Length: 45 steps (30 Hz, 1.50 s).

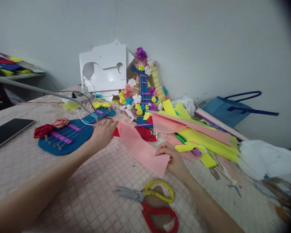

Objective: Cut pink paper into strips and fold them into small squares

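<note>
A strip of pink crepe paper (143, 147) stretches between my two hands above the tiled-pattern table cover. My left hand (104, 131) is closed on its far left end, beside a blue paper guitar (72, 131) with purple bars, strings and paper flowers. At the near right end, my right hand (171, 158) pinches the strip between thumb and fingers. Scissors (138, 195) with one yellow and one red handle lie with blades slightly apart, nearer to me than the strip.
Yellow and pink paper sheets (206, 139) pile up at the right, before a blue bag (229, 110). Decorated paper guitars (144, 84) lean on the wall. A glue gun (127, 111) lies before them. A phone (8, 131) rests at left; a white cable (38, 89) crosses above the guitar.
</note>
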{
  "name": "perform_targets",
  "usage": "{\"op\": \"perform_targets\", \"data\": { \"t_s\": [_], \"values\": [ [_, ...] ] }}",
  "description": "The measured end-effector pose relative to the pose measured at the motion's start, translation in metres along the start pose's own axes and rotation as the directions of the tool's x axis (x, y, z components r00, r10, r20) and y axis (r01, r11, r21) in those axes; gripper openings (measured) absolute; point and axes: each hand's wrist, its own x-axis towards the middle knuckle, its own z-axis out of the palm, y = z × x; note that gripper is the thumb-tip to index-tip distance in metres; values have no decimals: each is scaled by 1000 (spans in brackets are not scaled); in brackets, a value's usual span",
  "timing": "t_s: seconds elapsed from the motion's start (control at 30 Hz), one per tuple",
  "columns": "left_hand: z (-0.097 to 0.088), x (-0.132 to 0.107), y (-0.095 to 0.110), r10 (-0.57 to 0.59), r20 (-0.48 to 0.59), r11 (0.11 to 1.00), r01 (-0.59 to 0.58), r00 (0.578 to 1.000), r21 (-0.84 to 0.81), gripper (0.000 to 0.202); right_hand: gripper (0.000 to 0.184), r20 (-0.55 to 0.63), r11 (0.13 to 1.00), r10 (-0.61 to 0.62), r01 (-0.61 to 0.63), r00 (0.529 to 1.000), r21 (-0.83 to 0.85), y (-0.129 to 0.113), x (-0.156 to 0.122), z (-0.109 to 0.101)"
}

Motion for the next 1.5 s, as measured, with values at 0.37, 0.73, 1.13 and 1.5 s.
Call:
{"op": "perform_targets", "data": {
  "t_s": [0.37,0.73,1.13,1.5],
  "values": [
    [29,-48,96,402,-147,866,-427,904,-260,60,9,-177,988,-153,157,972,9,-12,-3,13],
    [20,-72,77,457,-72,805,-447,886,-390,19,10,361,967,-232,256,903,-17,-15,-5,17],
    [29,-86,78,218,100,824,-128,971,-552,17,8,307,989,137,-148,942,11,-11,-9,29],
    [47,-75,77,-79,213,662,211,974,-719,65,50,176,914,360,-384,916,131,5,-7,49]
  ]
}}
